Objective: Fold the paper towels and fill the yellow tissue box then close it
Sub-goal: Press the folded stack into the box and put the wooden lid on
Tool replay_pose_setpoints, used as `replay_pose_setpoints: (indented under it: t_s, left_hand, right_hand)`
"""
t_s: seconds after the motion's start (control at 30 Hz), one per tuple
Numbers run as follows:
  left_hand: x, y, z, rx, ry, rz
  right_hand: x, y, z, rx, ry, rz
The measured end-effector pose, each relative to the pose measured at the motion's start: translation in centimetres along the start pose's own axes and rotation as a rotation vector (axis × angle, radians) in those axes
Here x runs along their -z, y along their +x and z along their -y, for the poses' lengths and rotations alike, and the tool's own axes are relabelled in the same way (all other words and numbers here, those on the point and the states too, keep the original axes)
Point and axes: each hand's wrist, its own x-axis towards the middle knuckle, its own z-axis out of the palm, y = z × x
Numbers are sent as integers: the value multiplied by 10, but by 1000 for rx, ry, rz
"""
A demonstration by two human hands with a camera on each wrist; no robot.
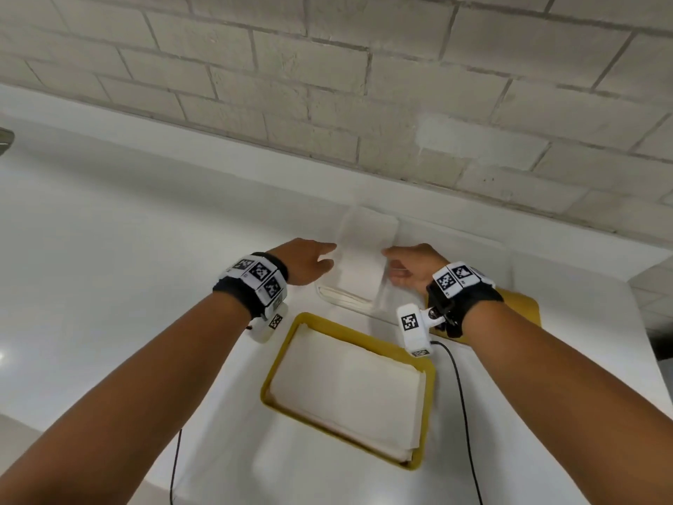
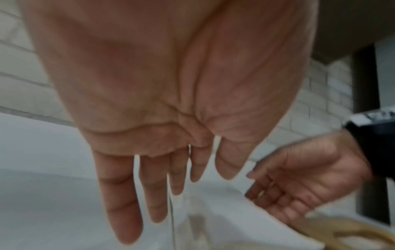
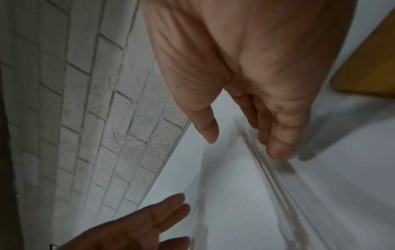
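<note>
Now both hands flank towel (image 1: 364, 249) beyond box (image 1: 426, 424): left hand (image 1: 304, 262) fingers straight, right hand (image 1: 411, 266) fingers loosely extended, neither gripping. Box open, part-filled; lid (image 1: 520, 304) right of it. Risk: uneven press skews fold, towel won't fit.

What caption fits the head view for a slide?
Both hands, left hand and right hand, open at the sides of a folded paper towel beyond the open, towel-filled yellow tissue box.
</note>
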Motion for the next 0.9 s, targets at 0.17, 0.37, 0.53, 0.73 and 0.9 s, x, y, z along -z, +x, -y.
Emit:
replay_pose_setpoints:
  t_s: [0.17, 0.37, 0.53, 0.73, 0.9]
  left_hand:
    - [-11, 24, 3, 4, 37, 79]
    - [-23, 35, 15, 4, 28, 61]
    - [-26, 38, 20, -2, 27, 56]
    - [-32, 43, 28, -16, -17, 57]
    - [-32, 43, 29, -11, -33, 20]
  right_hand:
    - [-9, 15, 5, -23, 58, 26]
    - [-12, 23, 6, -28, 42, -35]
    - [-14, 23, 8, -39, 102, 13]
    - [-16, 21, 15, -57, 81, 77]
    - [-20, 23, 18, -57, 113, 110]
